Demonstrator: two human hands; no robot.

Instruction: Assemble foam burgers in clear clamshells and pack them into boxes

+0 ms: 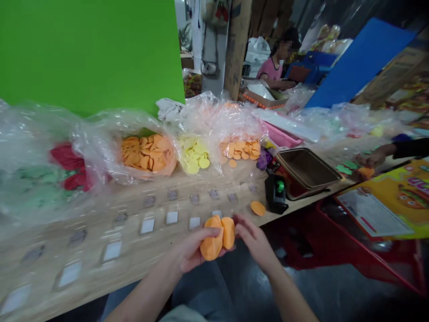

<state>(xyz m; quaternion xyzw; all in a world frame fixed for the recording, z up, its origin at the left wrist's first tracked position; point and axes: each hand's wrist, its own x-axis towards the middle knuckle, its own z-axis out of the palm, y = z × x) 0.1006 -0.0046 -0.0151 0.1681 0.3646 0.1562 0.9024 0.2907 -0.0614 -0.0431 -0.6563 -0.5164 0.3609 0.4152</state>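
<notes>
My left hand (194,250) is closed around a stack of thin orange discs (212,241), its thumb pressing on top. The stack is split into two bunches, fanned slightly apart. At the right edge of the stack, my right hand (253,239) has bent fingers against the discs. Some of its fingertips are hidden behind them. One loose orange disc (258,208) lies on the wooden table just beyond my right hand, beside a black tape dispenser (276,194) with green tape.
Plastic bags with orange pieces (147,152), yellow pieces (194,156) and green pieces (36,188) line the table's back. Small clear packets (147,225) lie in rows. A brown tin (306,172) and red crate (355,255) are right. A co-worker's hand (377,156) works far right; another person (273,67) sits behind.
</notes>
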